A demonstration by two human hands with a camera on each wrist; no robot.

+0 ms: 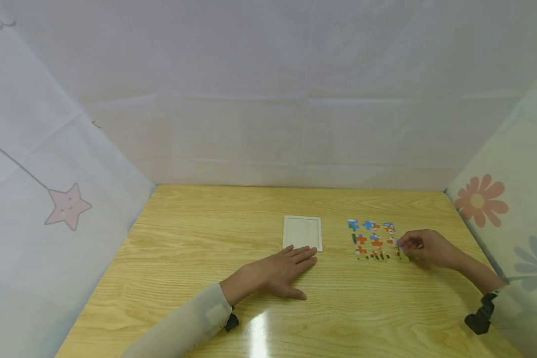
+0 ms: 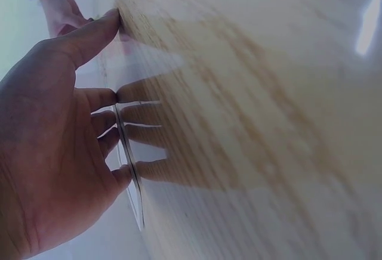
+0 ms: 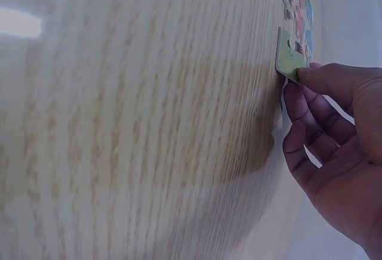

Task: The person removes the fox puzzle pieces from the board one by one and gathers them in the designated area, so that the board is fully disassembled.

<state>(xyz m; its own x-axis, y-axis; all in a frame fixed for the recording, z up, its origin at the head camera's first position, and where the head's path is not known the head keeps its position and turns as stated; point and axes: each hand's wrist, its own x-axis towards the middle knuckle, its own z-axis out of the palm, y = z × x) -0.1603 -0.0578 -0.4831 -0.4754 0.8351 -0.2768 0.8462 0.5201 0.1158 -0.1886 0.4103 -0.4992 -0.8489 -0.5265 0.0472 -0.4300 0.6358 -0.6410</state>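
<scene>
My left hand [image 1: 291,271] lies with straight, spread fingers, its fingertips at the near edge of a pale wooden puzzle tray [image 1: 302,231]. In the left wrist view the tray [image 2: 138,209] shows as a thin strip beyond those fingertips. Over on the right, my right hand [image 1: 429,247] pinches the green corner jigsaw piece [image 3: 290,63], thumb on its printed face and a finger at its edge. That piece sits at the near right corner of a group of colourful jigsaw pieces [image 1: 376,243] laid out in spaced rows.
Both hands work over a wood-grain table [image 1: 197,223]. White cloth walls [image 1: 232,139] stand behind it and at both sides, with a printed star [image 1: 68,206] on the left and flowers [image 1: 479,200] on the right. The tray stands left of the pieces.
</scene>
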